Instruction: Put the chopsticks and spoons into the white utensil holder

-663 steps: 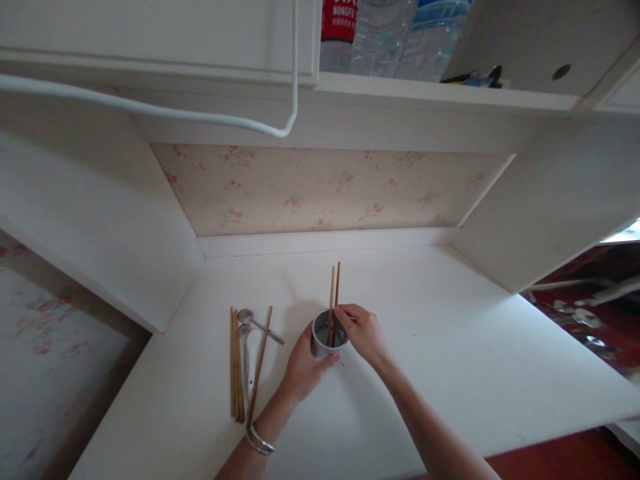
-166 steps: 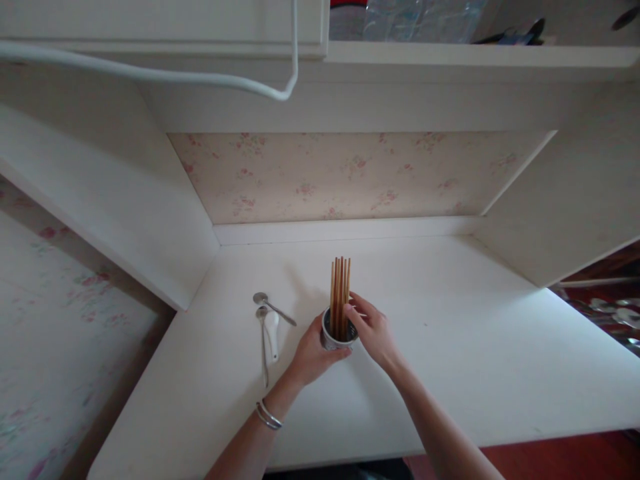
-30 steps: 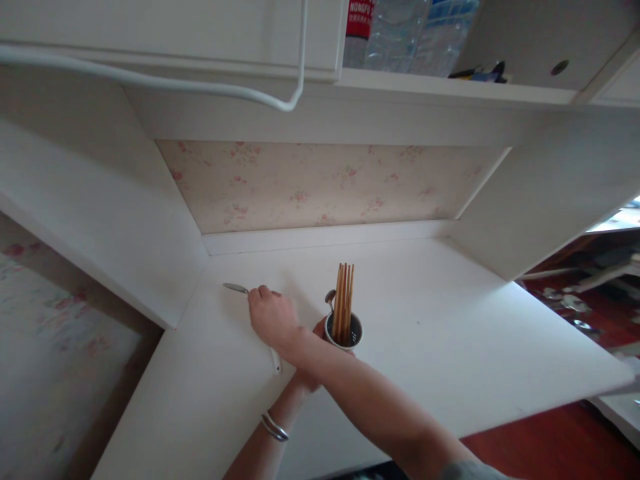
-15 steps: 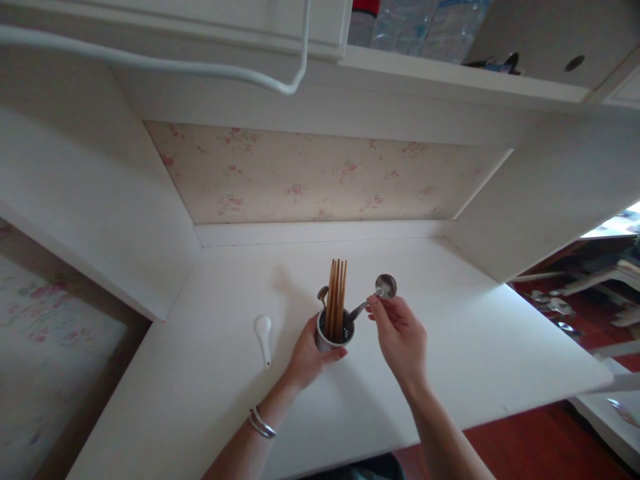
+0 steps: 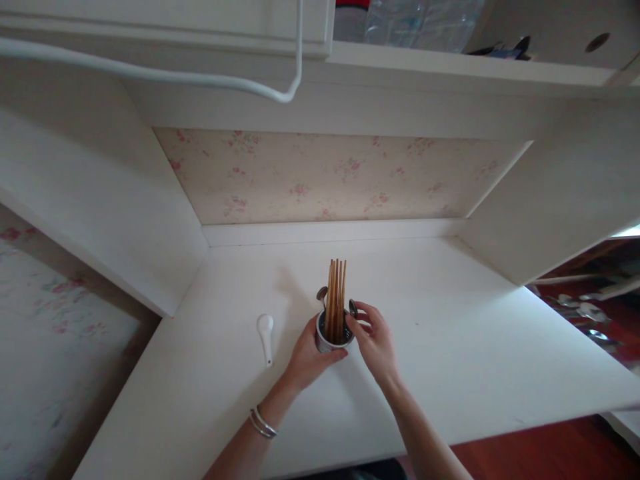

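Wrapped round a small utensil cup (image 5: 328, 345) is my left hand (image 5: 307, 353), closed on its left and front. A bundle of wooden chopsticks (image 5: 336, 300) stands upright in the cup, with a small metal spoon (image 5: 322, 293) leaning out at the left. My right hand (image 5: 373, 337) is at the cup's right rim, its fingers closed about a metal spoon (image 5: 353, 308) whose bowl shows above them. The lower part of that spoon is hidden by the fingers and the cup. A white spoon (image 5: 267, 337) lies on the counter left of my left hand.
The white counter (image 5: 450, 347) runs between two side panels, with a flowered wall (image 5: 320, 177) behind. Overhead hang a cabinet and a white rail (image 5: 200, 79). Plastic bottles (image 5: 420, 23) stand on the upper shelf.
My right hand has moved left to the cup, lowering the metal spoon into it along the right side. My left hand keeps its hold on the cup. The view has shifted slightly.
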Demonstrator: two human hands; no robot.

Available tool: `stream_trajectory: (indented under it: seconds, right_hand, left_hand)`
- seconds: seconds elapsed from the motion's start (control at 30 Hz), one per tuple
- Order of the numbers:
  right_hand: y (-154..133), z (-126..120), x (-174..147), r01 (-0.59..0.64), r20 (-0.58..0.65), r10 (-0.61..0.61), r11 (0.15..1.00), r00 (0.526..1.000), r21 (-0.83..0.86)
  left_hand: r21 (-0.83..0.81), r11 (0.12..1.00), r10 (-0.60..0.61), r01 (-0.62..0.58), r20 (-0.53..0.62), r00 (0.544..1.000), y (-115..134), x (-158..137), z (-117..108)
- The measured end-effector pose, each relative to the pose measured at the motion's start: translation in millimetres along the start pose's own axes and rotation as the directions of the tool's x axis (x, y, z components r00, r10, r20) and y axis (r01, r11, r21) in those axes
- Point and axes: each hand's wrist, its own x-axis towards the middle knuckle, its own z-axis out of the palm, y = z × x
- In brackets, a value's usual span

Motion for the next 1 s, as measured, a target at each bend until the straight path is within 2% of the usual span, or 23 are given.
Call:
stream_trajectory:
  seconds: [0.17, 0.23, 0.4, 0.47, 0.57, 0.63, 0.67, 0.73, 0.77, 0.83, 0.9, 1.0]
  right_hand:
    - [16.8, -5.6, -11.1, -0.035, 0.239, 0.003, 0.991, 0.971, 0.127]
    - [23.0, -4.7, -14.1, -0.057, 0.292, 0.005, 0.984, 0.956, 0.169]
    - [34.1, 1.3, -15.1, -0.038, 0.335, -0.033, 0.978, 0.942, 0.204]
    - [37.0, 2.7, -14.2, -0.043, 0.337, -0.027, 0.979, 0.941, 0.197]
    - [41.3, 3.4, -13.0, -0.041, 0.332, -0.024, 0.981, 0.943, 0.188]
    - [44.9, 3.7, -12.9, -0.034, 0.329, -0.028, 0.983, 0.944, 0.182]
    - [46.8, 4.0, -13.2, -0.035, 0.33, -0.03, 0.981, 0.944, 0.189]
    - [50.6, 4.9, -13.8, -0.058, 0.343, -0.026, 0.971, 0.939, 0.233]
    - [52.1, 5.4, -14.2, -0.076, 0.354, -0.022, 0.962, 0.935, 0.261]
    - [54.0, 6.5, -14.6, -0.11, 0.375, -0.016, 0.943, 0.927, 0.314]
    - [54.3, 7.4, -14.7, -0.13, 0.393, -0.023, 0.926, 0.919, 0.356]
    - [54.5, 8.8, -14.8, -0.133, 0.403, -0.047, 0.904, 0.914, 0.407]
  left_hand:
    - [0.055, 0.998, 0.023, -0.024, 0.021, 1.0, 7.5, 0.8, 2.8]
    - [0.07, 0.997, 0.021, -0.022, 0.013, 1.0, 9.2, 1.5, 5.0]
    - [0.106, 0.994, 0.036, -0.036, -0.004, 0.999, 6.4, -5.4, 8.4]
    - [0.211, 0.977, 0.014, -0.008, -0.027, 1.0, 6.3, -14.9, 4.7]
    - [0.411, 0.904, -0.073, 0.113, -0.112, 0.991, 13.0, -32.4, -13.1]
    - [0.566, 0.796, -0.118, 0.215, -0.203, 0.972, 22.2, -41.1, -33.2]
    - [0.663, 0.704, -0.098, 0.254, -0.264, 0.96, 27.5, -43.4, -44.6]
    - [0.827, 0.44, -0.019, 0.351, -0.382, 0.924, 37.6, -43.9, -67.1]
    - [0.864, 0.308, -0.02, 0.398, -0.412, 0.911, 41.6, -42.6, -76.9]
    - [0.887, 0.123, -0.095, 0.444, -0.435, 0.895, 46.3, -37.9, -91.4]
    - [0.892, 0.04, -0.19, 0.45, -0.435, 0.88, 46.6, -32.2, -99.1]
    - [0.899, -0.003, -0.269, 0.438, -0.423, 0.866, 42.6, -23.7, -103.4]
